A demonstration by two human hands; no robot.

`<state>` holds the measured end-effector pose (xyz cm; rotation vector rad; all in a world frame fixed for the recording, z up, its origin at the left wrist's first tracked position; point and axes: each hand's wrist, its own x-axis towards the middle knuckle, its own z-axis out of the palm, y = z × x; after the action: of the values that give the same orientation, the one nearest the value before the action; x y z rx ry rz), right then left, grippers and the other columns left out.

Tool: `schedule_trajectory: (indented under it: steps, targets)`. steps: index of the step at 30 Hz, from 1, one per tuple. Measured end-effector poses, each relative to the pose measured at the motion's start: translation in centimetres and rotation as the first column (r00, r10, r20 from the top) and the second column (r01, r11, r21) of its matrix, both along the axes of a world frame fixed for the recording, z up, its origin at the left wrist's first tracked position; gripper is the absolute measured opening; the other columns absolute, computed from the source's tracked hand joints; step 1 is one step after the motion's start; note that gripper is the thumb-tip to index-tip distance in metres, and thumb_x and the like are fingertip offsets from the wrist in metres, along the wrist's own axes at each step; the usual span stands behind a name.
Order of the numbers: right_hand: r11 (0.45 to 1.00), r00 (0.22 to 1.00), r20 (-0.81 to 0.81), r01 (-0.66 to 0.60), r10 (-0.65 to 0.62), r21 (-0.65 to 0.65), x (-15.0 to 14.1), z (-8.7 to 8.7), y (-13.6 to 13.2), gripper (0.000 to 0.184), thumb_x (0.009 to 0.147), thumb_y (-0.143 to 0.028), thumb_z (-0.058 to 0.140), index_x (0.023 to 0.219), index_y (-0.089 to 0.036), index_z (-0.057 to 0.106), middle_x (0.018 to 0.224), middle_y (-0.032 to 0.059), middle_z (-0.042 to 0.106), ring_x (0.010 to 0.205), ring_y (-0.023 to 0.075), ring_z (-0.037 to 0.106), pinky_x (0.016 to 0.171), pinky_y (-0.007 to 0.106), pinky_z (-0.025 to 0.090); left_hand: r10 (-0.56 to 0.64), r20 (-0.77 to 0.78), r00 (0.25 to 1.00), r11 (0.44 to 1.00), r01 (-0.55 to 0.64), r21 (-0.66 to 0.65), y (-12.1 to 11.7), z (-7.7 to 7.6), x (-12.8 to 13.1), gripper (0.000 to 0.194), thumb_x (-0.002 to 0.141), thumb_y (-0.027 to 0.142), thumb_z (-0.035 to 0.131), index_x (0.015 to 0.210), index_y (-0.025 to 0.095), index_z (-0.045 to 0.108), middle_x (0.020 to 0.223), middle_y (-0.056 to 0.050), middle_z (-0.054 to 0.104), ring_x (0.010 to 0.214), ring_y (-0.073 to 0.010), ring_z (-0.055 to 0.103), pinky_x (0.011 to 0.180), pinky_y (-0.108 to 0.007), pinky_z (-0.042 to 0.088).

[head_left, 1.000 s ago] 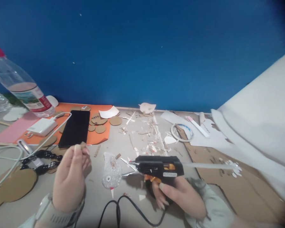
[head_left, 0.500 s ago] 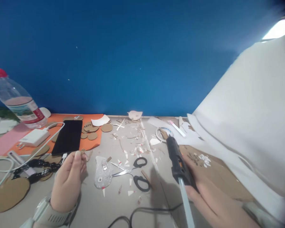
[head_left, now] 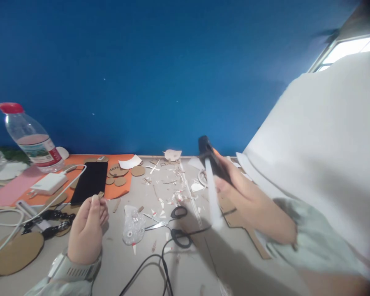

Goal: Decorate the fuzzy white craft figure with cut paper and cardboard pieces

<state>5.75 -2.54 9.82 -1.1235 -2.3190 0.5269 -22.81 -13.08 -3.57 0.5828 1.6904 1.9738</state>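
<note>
My right hand [head_left: 234, 176] grips a black hot glue gun [head_left: 214, 158], raised above the right side of the table. A pale glue stick [head_left: 213, 197] sticks out of its back end, blurred by motion. At the left, my left hand [head_left: 88, 226] pinches a small cardboard piece [head_left: 101, 195] between thumb and finger. Between the hands lie open scissors [head_left: 169, 224] with black handles. Their blade tips meet a clear bubbly plastic piece [head_left: 133, 228]. A black cord [head_left: 163, 257] loops over the table in front of them.
A phone [head_left: 90, 182], a white charger [head_left: 49, 183] and cardboard discs [head_left: 137, 171] lie at the left, partly on orange paper [head_left: 123, 190]. Behind them stands a plastic bottle [head_left: 38, 148]. Paper scraps litter the middle. A large white sheet [head_left: 320, 135] curves up at the right.
My right hand has lifted the glue gun up and left, off the area by the tape ring. The cord has shifted toward the scissors. My left hand still pinches its piece.
</note>
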Motion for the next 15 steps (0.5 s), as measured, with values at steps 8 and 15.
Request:
schedule_trajectory:
  steps: [8,15]
  targets:
    - [0.908,0.949,-0.216,-0.288,0.229,-0.305,-6.8,5.1,4.5,0.048,0.090,-0.041,0.048,0.133,-0.020,0.041,0.071,-0.0013,0.049,0.061,0.0116,0.044,0.054,0.025,0.041,-0.055,-0.022,0.998,0.997,0.056,0.050,-0.2,0.1,-0.6,0.031,0.081,0.049,0.055,0.071,0.020,0.054,0.052,0.008,0.038,0.045,-0.0059,0.037,0.042,-0.013,0.032]
    - [0.666,0.782,-0.610,-0.521,0.124,-0.533,-8.5,4.1,3.6,0.022,0.088,-0.035,0.054,0.103,-0.020,0.058,0.079,-0.0004,0.051,0.068,0.0103,0.051,0.064,0.023,0.049,-0.075,0.004,0.997,0.996,0.075,0.057,-0.2,-0.1,-0.5,0.030,0.081,0.048,0.056,0.069,0.020,0.053,0.053,0.006,0.041,0.046,-0.0071,0.039,0.043,-0.015,0.035]
